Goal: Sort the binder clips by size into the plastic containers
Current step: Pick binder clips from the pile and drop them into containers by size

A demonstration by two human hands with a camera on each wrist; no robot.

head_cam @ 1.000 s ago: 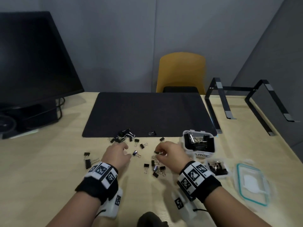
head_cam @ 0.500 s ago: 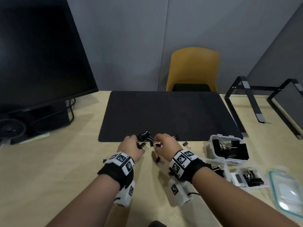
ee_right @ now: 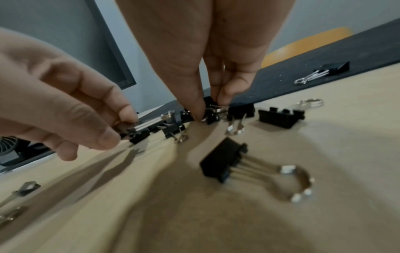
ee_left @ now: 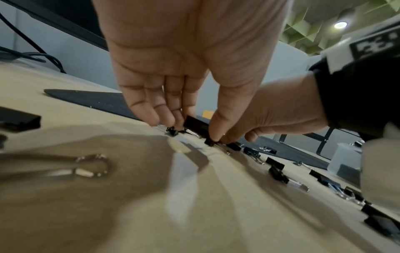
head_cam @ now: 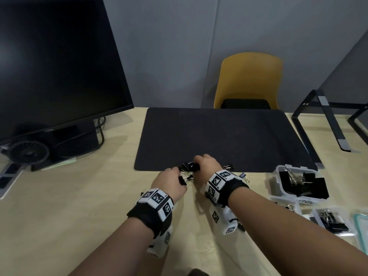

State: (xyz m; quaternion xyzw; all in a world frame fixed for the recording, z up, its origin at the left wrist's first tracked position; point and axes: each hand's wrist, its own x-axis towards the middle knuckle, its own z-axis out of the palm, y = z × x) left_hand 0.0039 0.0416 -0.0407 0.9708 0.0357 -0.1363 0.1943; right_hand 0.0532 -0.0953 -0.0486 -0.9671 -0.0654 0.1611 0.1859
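Black binder clips with silver handles lie in a cluster [head_cam: 187,169] at the near edge of the black mat [head_cam: 229,136]. My left hand [head_cam: 182,180] pinches one clip [ee_right: 136,131] between thumb and forefinger, just off the table. My right hand [head_cam: 199,166] pinches a small clip [ee_right: 213,113] in the cluster with thumb and fingertips. In the left wrist view the left hand [ee_left: 190,130] reaches down around a black clip [ee_left: 195,123]. The clear container [head_cam: 278,182] of large clips and a smaller container [head_cam: 316,216] stand to the right.
Loose clips lie nearby: one [ee_right: 225,162] close to my right wrist, one [ee_right: 279,116] beside the cluster, one [head_cam: 229,166] on the mat edge. A teal-rimmed lid [head_cam: 358,226] is at far right. A monitor [head_cam: 49,66] stands at left, a black stand [head_cam: 326,120] at back right.
Both hands have moved forward from the scattered clips on the bare table to the cluster at the mat's edge, and each now pinches a clip. The head view has shifted left.
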